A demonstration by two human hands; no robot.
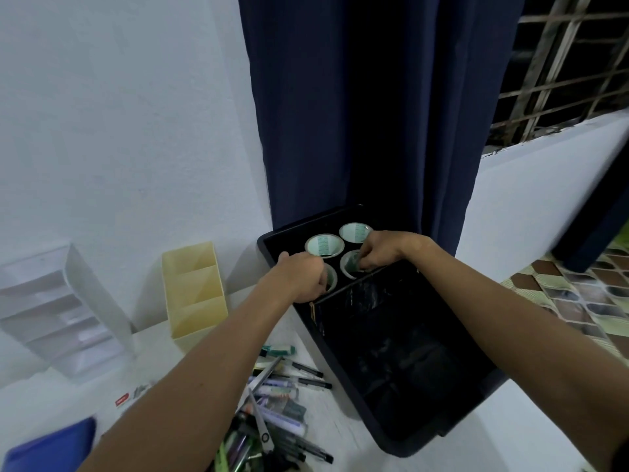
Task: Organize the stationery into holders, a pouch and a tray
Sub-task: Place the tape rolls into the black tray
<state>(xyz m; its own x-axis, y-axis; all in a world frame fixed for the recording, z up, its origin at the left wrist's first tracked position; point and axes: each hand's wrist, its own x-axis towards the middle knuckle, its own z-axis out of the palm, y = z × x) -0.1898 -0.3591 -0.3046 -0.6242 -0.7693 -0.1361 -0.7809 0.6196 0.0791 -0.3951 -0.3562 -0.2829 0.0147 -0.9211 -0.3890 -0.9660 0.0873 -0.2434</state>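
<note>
Our hands crowd the black tray's (343, 362) far section, packed with four tape rolls (324, 245); its near section lies open. A pen pile (282, 403) blocks the tabletop (510, 430) beside it, while bare tabletop fronts the yellow holder (194, 291).

tray (343, 366) black | tape rolls (324, 245) pale green | holder (194, 294) cream | curtain (357, 114) navy
</note>
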